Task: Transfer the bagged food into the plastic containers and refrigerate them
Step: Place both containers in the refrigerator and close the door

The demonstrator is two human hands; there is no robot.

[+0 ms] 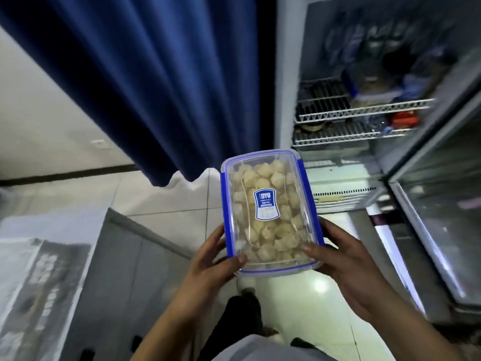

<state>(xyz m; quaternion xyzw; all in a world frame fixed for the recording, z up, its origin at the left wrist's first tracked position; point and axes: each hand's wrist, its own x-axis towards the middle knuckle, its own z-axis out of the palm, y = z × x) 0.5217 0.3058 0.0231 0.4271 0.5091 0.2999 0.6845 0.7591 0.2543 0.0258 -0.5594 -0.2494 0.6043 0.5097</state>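
A clear plastic container (268, 207) with blue clip edges and a blue label on its lid is full of pale dumpling-like pieces. I hold it in mid-air in front of me, near end in both hands. My left hand (210, 259) grips its near left corner, thumb on the lid. My right hand (341, 256) grips its near right corner, thumb on the lid as well. The refrigerator (364, 105) stands open ahead to the right, with white wire shelves (359, 110) carrying blurred items.
The fridge's glass door (437, 217) is swung open at the right. A blue curtain (156, 74) hangs at the upper left. A grey table (46, 269) with a printed bag lies at the lower left. Tiled floor (312, 295) is below.
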